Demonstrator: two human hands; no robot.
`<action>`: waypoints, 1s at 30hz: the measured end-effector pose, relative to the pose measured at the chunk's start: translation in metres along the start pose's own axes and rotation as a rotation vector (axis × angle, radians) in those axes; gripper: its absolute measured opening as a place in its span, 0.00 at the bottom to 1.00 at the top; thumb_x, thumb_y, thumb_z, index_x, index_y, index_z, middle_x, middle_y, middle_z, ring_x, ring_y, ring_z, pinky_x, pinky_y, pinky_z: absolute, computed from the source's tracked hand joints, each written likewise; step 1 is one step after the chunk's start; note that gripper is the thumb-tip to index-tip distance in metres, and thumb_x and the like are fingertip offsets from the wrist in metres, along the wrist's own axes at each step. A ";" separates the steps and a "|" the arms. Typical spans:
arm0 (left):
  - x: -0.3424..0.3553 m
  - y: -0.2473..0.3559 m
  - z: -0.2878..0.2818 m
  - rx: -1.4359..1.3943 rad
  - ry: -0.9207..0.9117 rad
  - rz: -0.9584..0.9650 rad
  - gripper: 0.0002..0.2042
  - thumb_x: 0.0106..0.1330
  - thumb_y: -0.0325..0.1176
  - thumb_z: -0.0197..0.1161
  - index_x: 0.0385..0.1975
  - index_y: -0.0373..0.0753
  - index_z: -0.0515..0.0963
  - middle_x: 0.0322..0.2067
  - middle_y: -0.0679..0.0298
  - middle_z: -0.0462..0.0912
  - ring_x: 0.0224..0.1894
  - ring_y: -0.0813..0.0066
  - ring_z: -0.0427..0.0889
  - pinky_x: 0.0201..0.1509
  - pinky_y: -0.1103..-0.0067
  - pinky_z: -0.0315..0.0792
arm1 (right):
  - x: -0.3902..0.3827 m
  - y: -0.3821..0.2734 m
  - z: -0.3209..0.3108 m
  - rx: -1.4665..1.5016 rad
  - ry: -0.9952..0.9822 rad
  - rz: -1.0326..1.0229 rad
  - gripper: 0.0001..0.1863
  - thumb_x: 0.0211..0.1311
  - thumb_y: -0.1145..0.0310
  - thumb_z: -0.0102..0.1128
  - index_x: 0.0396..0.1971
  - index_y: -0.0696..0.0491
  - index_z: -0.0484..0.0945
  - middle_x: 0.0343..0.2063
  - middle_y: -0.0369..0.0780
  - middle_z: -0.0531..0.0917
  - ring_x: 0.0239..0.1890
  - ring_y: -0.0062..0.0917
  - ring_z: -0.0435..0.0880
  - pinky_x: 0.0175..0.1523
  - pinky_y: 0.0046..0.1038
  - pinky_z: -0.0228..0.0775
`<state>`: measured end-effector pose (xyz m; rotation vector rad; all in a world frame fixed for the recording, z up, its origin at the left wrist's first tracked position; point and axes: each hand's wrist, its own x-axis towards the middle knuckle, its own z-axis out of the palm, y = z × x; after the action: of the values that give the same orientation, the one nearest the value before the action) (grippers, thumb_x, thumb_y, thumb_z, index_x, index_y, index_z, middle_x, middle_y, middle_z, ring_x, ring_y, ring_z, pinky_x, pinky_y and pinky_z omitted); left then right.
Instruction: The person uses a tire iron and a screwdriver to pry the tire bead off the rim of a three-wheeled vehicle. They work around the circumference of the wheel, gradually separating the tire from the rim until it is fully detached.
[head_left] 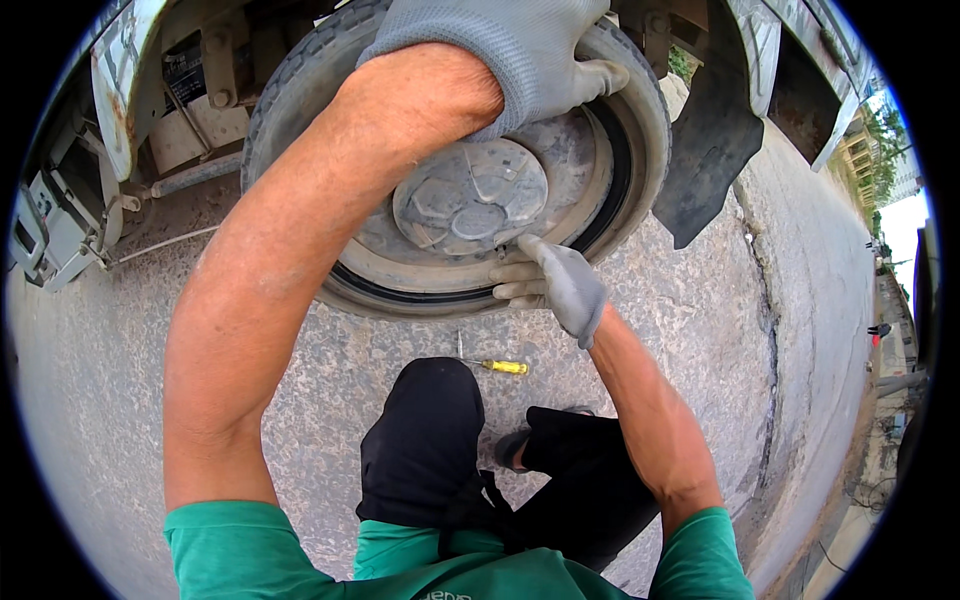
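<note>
A dusty wheel with its tyre stands mounted on a vehicle, with a round hub cover at its middle. My left hand, in a grey glove, lies over the top of the wheel. Its thumb stretches out along the tyre, while the other fingers are cut off by the upper edge. Low on the wheel, just under the hub cover, my gloved right hand has thumb and fingers brought together. Whatever small part sits between its fingertips is too small to make out.
On the rough ground below the wheel lies a screwdriver with a yellow handle, close to my knee. A dark mud flap hangs right of the wheel. Left are metal frame parts. A long crack runs along the pavement.
</note>
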<state>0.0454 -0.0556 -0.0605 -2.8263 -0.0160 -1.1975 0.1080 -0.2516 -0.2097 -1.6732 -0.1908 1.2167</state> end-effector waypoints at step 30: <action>0.005 0.002 -0.002 0.056 -0.080 0.015 0.21 0.58 0.51 0.68 0.42 0.41 0.84 0.33 0.54 0.86 0.40 0.54 0.85 0.46 0.62 0.77 | -0.002 -0.001 -0.010 0.059 -0.096 0.015 0.31 0.79 0.47 0.42 0.60 0.61 0.75 0.49 0.47 0.87 0.42 0.30 0.88 0.49 0.31 0.76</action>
<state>0.0477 -0.0579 -0.0558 -2.8188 -0.0322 -1.0633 0.1151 -0.2585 -0.2077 -1.5693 -0.2003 1.3033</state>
